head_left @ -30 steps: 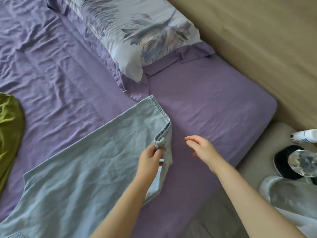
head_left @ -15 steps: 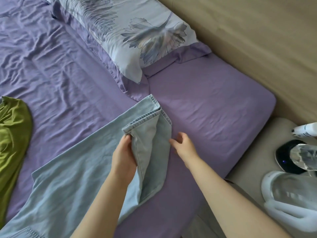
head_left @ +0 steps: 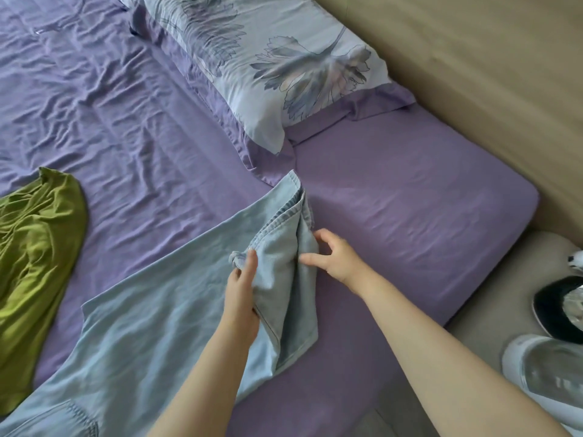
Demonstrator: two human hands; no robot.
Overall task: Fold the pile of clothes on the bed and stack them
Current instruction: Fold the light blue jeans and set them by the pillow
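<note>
No readable text, label, brand, number or sign is showing anywhere in the head view. The pillowcase (head_left: 268,67) is showing only a printed leaf pattern, with no lettering on it.

The pale blue denim garment (head_left: 151,310) under my hands is matt woven cloth with stitched seams. The purple bed sheet (head_left: 394,209) is soft, creased fabric. The olive-green jersey garment (head_left: 34,247) looks smooth and limp. The floral-print pillow (head_left: 268,58) has a smooth cotton-like cover. The beige headboard panel (head_left: 473,58) looks matt.
</note>
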